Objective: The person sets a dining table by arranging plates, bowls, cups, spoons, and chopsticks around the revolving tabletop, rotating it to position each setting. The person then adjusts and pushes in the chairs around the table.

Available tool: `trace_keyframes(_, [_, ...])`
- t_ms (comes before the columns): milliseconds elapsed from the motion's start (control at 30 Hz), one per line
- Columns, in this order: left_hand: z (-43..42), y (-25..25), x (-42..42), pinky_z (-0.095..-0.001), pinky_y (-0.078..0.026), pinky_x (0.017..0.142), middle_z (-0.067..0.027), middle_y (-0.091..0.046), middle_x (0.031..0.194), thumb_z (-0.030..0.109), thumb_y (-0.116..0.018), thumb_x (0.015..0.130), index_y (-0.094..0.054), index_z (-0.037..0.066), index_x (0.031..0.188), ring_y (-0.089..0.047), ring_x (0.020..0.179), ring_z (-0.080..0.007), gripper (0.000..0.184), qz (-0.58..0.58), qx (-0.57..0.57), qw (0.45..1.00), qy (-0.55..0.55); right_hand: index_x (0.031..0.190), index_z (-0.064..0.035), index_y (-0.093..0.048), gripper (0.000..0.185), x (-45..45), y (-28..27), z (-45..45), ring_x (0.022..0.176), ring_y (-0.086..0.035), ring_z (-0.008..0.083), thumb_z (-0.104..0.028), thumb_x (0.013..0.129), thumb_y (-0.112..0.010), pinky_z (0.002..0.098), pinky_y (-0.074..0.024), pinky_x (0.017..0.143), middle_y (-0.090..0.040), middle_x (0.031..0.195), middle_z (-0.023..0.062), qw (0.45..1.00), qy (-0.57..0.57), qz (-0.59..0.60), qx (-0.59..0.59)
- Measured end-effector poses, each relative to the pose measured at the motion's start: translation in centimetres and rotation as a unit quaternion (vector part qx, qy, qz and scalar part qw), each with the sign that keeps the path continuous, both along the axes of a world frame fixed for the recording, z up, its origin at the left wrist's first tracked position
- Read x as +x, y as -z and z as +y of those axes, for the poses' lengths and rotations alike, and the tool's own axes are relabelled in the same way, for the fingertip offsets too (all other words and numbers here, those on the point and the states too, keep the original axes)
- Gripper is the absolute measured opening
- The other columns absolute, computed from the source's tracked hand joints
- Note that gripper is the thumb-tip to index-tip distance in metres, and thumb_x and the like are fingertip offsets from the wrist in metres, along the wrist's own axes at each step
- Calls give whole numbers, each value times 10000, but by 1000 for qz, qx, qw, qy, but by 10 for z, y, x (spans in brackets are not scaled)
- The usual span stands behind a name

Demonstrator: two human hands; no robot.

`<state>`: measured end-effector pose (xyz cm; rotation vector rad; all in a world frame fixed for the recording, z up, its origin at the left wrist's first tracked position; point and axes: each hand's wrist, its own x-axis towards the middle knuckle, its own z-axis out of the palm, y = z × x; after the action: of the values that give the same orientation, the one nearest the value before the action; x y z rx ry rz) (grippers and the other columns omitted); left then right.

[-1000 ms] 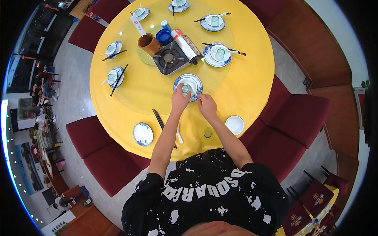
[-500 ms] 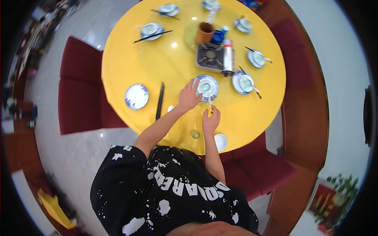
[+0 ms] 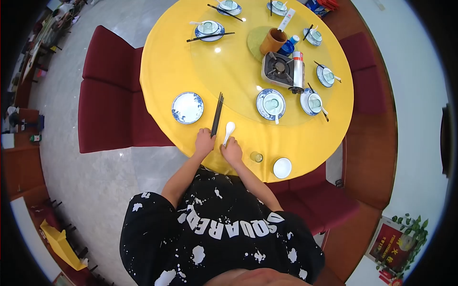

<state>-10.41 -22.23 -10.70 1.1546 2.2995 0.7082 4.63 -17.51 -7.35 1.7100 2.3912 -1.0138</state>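
My left hand (image 3: 205,143) is closed around the lower end of a bundle of dark chopsticks (image 3: 218,112), which points away from me across the yellow tablecloth. Just right of it, my right hand (image 3: 232,151) pinches the handle end of a white spoon (image 3: 230,127), whose bowl points away from me. Left of the chopsticks lies a blue-and-white plate (image 3: 187,107). To the right of my right hand are a small glass (image 3: 256,157), lying tilted, and a white bowl (image 3: 282,168).
A place setting (image 3: 270,95) with plate, bowl, glass and spoon stands ahead, and several similar ones ring the round table (image 3: 162,62). Near the middle are a portable gas stove (image 3: 279,67), a brown cup (image 3: 273,41) and a blue item (image 3: 286,48). Red chairs (image 3: 107,109) flank the table.
Both hands have moved back toward me and left, away from the place setting ahead. The left now grips the chopsticks, the right the spoon. My view has shifted too.
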Motion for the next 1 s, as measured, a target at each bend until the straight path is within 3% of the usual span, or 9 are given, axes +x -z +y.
trace_keyframes(100, [11, -5, -8, -460, -524, 856, -211, -592, 1095, 255, -739, 765, -639, -10, 1035, -622, 1017, -373, 391, -47, -106, 993, -25, 1174, 6, -503, 514, -9, -2, -4, 913, -633, 418, -330, 824, -672, 513, -513, 779, -623, 996, 231, 998, 51, -16, -19])
trace_keyframes(200, [35, -11, -13, -440, -559, 812, -215, -649, 1076, 232, -749, 723, -682, -12, 966, -673, 970, -365, 351, -46, -197, 979, -17, 1148, -30, -555, 437, -18, -3, -13, 972, -614, 374, -287, 813, -671, 483, -494, 818, -631, 1029, 187, 983, 34, 3, 180])
trace_keyframes(267, [41, -20, -17, -429, -571, 787, -213, -684, 1016, 209, -740, 723, -698, -11, 934, -692, 934, -360, 308, -67, -228, 971, 19, 1128, -49, -584, 390, -26, -4, -15, 1000, -599, 352, -253, 806, -668, 471, -479, 837, -633, 1043, 165, 984, 48, 38, 167])
trace_keyframes(500, [54, 12, -21, -400, -584, 720, -217, -712, 847, 180, -748, 724, -714, -11, 804, -723, 835, -316, 209, -48, -212, 975, 50, 1110, -61, -622, 344, -39, -4, -14, 968, -605, 365, -229, 810, -636, 480, -489, 818, -642, 1038, 170, 974, 88, 116, 173])
trace_keyframes(633, [45, -2, -37, -360, -571, 614, -168, -696, 742, 176, -782, 719, -692, -9, 728, -712, 692, -247, 206, -251, -218, 943, 25, 1112, -26, -634, 383, -33, -14, -13, 920, -659, 349, -303, 847, -631, 447, -526, 801, -679, 993, 197, 987, 105, 111, 53])
trace_keyframes(733, [19, -1, -47, -310, -504, 541, -89, -665, 739, 206, -754, 820, -670, 18, 796, -659, 638, -194, 207, -435, -201, 877, 34, 1066, 10, -651, 430, -25, -32, -15, 836, -698, 303, -379, 883, -622, 400, -551, 753, -702, 965, 200, 984, 102, 117, -90])
trace_keyframes(800, [5, -4, -47, -326, -500, 648, -59, -666, 858, 239, -704, 895, -664, 44, 935, -658, 779, -185, 202, -535, -215, 817, 18, 1037, 13, -663, 449, -17, -44, -20, 753, -701, 255, -414, 921, -585, 364, -556, 692, -704, 922, 169, 970, 99, 145, -170])
trace_keyframes(900, [-10, -99, -27, -404, -487, 842, -31, -644, 1054, 281, -651, 952, -648, 88, 1098, -621, 980, -176, 242, -556, -240, 796, 7, 1025, 9, -671, 450, -3, -82, -25, 676, -695, 189, -415, 978, -530, 302, -553, 620, -691, 860, 114, 918, 146, 208, -303])
trace_keyframes(1000, [-3, -91, -18, -427, -480, 880, -26, -639, 1092, 275, -621, 975, -643, 91, 1108, -597, 994, -161, 227, -627, -177, 758, 43, 1096, 2, -638, 384, 15, -96, -32, 664, -675, 162, -349, 1022, -503, 259, -537, 596, -654, 844, 75, 848, 211, 336, -352])
